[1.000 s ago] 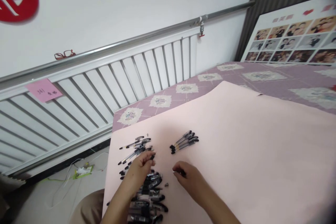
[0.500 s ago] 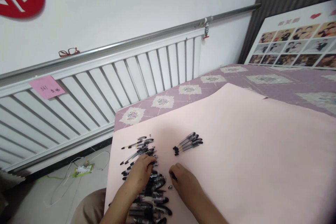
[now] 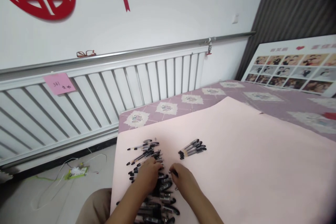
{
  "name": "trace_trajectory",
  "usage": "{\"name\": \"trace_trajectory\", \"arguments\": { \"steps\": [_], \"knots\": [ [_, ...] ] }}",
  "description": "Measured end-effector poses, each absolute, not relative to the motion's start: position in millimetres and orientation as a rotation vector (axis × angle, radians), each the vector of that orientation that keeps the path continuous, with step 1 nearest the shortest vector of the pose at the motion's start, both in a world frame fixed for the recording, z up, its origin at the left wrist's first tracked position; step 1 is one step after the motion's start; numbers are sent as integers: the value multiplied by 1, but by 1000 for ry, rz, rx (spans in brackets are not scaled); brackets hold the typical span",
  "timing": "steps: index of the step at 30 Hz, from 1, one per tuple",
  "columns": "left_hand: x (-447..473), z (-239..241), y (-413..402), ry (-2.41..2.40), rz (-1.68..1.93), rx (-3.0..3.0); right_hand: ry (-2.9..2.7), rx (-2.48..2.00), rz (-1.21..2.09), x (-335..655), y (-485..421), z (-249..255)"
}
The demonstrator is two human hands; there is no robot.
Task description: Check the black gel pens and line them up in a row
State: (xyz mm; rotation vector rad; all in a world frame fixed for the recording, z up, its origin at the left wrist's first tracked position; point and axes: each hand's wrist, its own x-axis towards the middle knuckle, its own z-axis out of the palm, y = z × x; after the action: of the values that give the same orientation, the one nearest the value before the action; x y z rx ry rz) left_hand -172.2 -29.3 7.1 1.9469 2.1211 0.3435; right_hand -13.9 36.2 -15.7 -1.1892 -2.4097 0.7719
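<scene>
Beneath and around my left hand (image 3: 150, 175) lies a long row of black and clear pens (image 3: 168, 200). Its fingers are pinched together at the right side of the row; what they grip is hidden among the pens. My right hand (image 3: 183, 178) is closed just to the right, above the pink sheet, around a small black pen part with a light tip (image 3: 170, 172). A small silvery piece (image 3: 176, 188) rests under that hand, and another tiny piece (image 3: 155, 139) sits at the far end of the row. Beyond my right hand, several capped pens (image 3: 193, 148) form a fanned group.
The pink sheet (image 3: 236, 168) covers much of a table with a purple patterned cloth (image 3: 178, 100). Behind stands a white radiator (image 3: 152, 82) under a pipe, with a pink note (image 3: 60, 83). A photo board (image 3: 291, 66) leans at the right. A power strip (image 3: 77, 172) lies on the floor.
The camera view has tilted up and shifted left. My right hand still holds the small black part, its light tip now showing. The left hand stays at the row of pens.
</scene>
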Motion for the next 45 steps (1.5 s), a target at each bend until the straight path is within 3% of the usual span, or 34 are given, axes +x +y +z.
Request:
{"name": "trace_trajectory", "arguments": {
  "steps": [11,27,45],
  "knots": [
    [-176,9,-30,2096,273,1960,-2454,-1238,656,-31,43,-29],
    [-173,15,-27,2061,170,2071,-2307,-1272,794,-23,48,-17],
    [-204,23,-74,2087,572,1956,-2317,-1323,744,-43,30,-3]
  ]
}}
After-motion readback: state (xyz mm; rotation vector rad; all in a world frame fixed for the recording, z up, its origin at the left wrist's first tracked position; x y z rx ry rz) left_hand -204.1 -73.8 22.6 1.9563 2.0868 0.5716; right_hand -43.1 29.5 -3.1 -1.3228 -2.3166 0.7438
